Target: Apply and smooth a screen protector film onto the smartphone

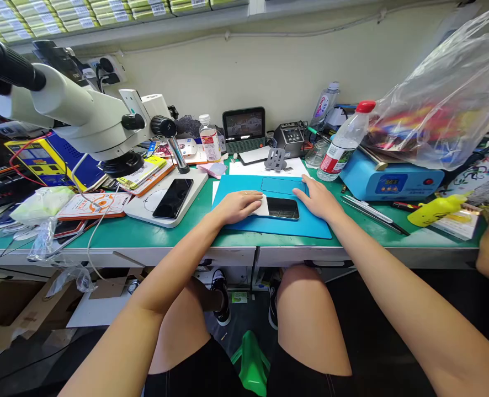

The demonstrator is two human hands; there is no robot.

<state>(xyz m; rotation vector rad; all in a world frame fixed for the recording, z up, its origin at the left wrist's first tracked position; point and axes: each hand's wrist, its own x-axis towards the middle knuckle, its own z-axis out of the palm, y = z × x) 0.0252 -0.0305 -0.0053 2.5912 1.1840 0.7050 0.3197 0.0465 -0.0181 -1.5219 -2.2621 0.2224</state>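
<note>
Apparently wiping, the left hand [241, 206] holds a white cloth [264, 207] against a phone [285, 209], right hand [315, 197] spread empty; further strokes need steadying.

A flat rectangular mat [241, 184] is coloured bright blue and finely dark-lined; the flat worktop [174, 237] is surfaced in green. Glossy black is shown by a slim rectangular phone [285, 209], white by a small thin wipe [264, 206].
</note>
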